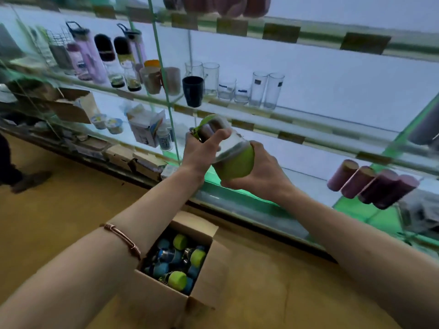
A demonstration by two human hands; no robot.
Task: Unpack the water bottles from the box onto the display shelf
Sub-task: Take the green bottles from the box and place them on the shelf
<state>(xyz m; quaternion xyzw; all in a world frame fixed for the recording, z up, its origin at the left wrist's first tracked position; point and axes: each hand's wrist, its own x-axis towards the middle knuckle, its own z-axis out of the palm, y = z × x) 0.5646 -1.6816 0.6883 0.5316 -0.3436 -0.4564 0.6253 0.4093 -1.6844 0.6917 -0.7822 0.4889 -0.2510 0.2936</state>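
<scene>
Left hand [202, 148] grips bottle [225, 148] cap end; right hand [259, 172] clasps its green base — glass labels illegible, box [180, 298] contents partly hidden.

Both forearms are bare from the lower edge of the view up to the hands, with no sleeve, glove or watch visible on either. The left forearm carries one thin copper-coloured wire bangle [123, 238], lying just left of the cardboard box [166, 300] and partly in front of its left rim. The bangle consists of a few parallel strands, bound with tight wire coils at two places along its visible length.
</scene>
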